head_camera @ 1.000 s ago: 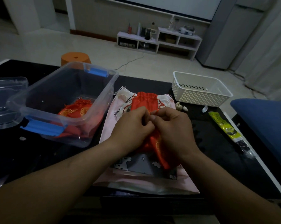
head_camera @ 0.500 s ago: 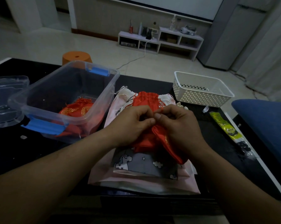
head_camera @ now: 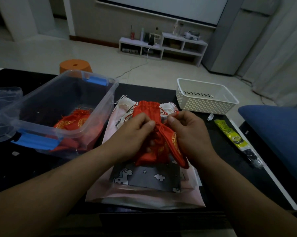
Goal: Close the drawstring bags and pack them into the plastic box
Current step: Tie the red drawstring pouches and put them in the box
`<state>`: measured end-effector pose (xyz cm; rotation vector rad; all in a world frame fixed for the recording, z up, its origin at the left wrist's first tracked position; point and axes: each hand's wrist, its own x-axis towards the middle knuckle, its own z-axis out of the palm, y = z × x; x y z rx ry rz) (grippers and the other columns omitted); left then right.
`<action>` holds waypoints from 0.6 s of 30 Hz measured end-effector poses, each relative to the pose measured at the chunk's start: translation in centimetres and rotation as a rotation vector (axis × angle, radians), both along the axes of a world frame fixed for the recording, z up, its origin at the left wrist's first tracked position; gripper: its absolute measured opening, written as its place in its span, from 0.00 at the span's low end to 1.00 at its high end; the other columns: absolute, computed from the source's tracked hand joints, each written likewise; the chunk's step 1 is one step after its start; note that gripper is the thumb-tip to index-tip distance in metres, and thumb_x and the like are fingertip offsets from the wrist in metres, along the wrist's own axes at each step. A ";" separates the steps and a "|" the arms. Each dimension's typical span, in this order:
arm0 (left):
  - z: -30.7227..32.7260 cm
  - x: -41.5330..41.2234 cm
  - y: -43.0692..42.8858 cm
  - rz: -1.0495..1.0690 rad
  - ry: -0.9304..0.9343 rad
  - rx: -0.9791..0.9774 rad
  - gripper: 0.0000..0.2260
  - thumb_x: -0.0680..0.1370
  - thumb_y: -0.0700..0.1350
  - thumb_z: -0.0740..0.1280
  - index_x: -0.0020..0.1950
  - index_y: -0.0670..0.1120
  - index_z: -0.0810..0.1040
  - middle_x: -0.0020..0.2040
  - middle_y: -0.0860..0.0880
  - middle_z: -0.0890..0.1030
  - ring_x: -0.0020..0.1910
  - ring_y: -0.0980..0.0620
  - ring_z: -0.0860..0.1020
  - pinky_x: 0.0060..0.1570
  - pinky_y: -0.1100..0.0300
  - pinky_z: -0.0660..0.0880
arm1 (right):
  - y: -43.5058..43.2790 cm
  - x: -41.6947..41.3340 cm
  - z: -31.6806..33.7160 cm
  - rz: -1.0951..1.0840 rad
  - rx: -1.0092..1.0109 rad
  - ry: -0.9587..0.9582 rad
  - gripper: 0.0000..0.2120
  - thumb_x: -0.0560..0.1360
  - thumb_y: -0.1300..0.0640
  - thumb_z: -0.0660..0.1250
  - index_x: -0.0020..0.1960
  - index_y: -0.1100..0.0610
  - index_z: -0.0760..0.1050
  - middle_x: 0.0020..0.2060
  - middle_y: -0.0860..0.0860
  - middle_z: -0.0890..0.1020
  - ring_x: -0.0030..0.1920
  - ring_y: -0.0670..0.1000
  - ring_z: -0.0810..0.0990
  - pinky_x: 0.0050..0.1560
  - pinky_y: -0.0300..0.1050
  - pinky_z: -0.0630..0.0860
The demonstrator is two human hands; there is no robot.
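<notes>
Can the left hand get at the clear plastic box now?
Probably yes: the clear plastic box stands open beside the left hand, unobstructed, though that hand grips a red drawstring bag.

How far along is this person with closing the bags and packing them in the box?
Done: some red bags already lie in the plastic box. In hand: the left hand grips the neck of a red bag while the right hand pinches its drawstring, pulled sideways. Left: packing this one, plus another red bag behind the hands and the pale bags and grey unicorn bag beneath them.
</notes>
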<state>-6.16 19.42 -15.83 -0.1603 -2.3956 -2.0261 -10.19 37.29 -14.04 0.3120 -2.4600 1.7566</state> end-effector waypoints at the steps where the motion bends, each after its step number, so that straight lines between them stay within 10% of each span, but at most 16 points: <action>1: 0.3 0.1 0.4 -0.002 -0.087 0.104 0.16 0.85 0.54 0.63 0.54 0.41 0.73 0.42 0.44 0.84 0.39 0.43 0.82 0.43 0.43 0.82 | -0.3 0.0 0.1 -0.006 -0.005 0.027 0.05 0.81 0.59 0.70 0.47 0.57 0.82 0.42 0.54 0.87 0.46 0.56 0.87 0.54 0.63 0.82; 7: 1.2 0.6 0.9 0.039 -0.175 0.105 0.08 0.83 0.45 0.68 0.48 0.42 0.77 0.38 0.43 0.81 0.33 0.50 0.81 0.32 0.58 0.79 | -1.5 0.4 0.7 -0.023 0.067 0.177 0.04 0.80 0.58 0.72 0.47 0.55 0.81 0.40 0.49 0.85 0.43 0.46 0.84 0.45 0.43 0.81; 18: 5.1 2.1 -2.7 0.232 0.081 -0.055 0.07 0.83 0.46 0.63 0.47 0.45 0.72 0.38 0.47 0.75 0.36 0.51 0.73 0.39 0.49 0.73 | -3.0 0.7 2.8 0.280 -0.077 -0.216 0.15 0.77 0.42 0.73 0.54 0.52 0.84 0.48 0.55 0.88 0.49 0.58 0.87 0.49 0.56 0.82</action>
